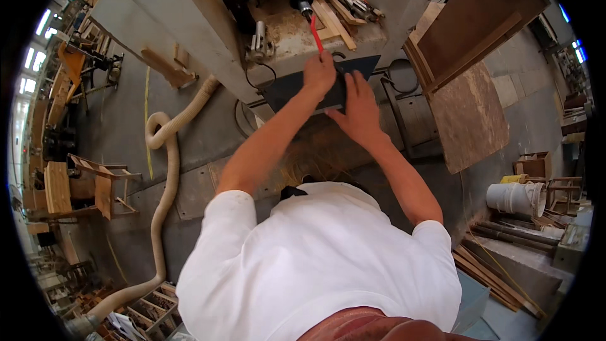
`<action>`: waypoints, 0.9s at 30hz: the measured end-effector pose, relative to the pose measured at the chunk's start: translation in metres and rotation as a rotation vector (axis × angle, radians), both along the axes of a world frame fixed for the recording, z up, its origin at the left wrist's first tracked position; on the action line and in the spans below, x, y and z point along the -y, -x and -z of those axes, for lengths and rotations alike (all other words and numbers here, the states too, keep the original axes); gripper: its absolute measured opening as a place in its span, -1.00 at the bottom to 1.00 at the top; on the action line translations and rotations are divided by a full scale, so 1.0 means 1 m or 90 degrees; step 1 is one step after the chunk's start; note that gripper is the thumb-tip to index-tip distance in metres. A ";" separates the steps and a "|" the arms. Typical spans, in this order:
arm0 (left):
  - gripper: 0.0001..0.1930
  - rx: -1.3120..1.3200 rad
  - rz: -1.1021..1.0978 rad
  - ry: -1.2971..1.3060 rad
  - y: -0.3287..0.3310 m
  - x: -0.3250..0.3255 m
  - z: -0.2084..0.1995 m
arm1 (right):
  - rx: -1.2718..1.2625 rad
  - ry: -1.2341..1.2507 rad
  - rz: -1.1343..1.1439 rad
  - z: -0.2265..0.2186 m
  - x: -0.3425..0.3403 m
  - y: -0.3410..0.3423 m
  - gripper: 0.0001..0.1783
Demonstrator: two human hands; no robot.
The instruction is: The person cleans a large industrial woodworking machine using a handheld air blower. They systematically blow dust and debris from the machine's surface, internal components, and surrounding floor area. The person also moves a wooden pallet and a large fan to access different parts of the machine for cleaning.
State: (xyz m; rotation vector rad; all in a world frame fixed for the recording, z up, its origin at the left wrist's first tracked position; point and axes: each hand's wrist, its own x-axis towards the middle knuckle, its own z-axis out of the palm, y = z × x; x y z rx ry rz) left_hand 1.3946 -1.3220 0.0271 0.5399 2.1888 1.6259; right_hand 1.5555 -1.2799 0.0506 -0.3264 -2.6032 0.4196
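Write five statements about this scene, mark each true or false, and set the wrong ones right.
1. The left hand grips a slim red object. True.
2. The right hand is closed into a fist. False: it is open, its fingers extended over the dark panel.
3. The beige hose makes a loop on the person's left. True.
4. The white bucket is on the person's left. False: it is on the person's right.
5. The person's shirt is white. True.
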 end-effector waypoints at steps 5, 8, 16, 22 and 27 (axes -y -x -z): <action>-0.54 0.029 0.041 0.009 0.014 -0.005 -0.031 | 0.032 0.078 0.060 0.018 -0.034 0.067 -0.47; -0.54 -0.255 -0.042 -0.042 0.022 0.019 -0.014 | 0.080 0.623 0.161 0.003 -0.092 0.109 -0.56; -0.67 -0.135 -0.097 0.175 -0.051 0.180 0.159 | -0.020 0.516 0.143 0.021 -0.250 0.230 -0.46; -0.73 0.199 -0.308 0.306 -0.150 0.267 0.275 | -0.043 0.373 0.244 0.038 -0.286 0.296 -0.44; -0.72 0.298 -0.269 0.266 -0.190 0.274 0.308 | 0.003 0.560 0.167 0.026 -0.302 0.297 -0.44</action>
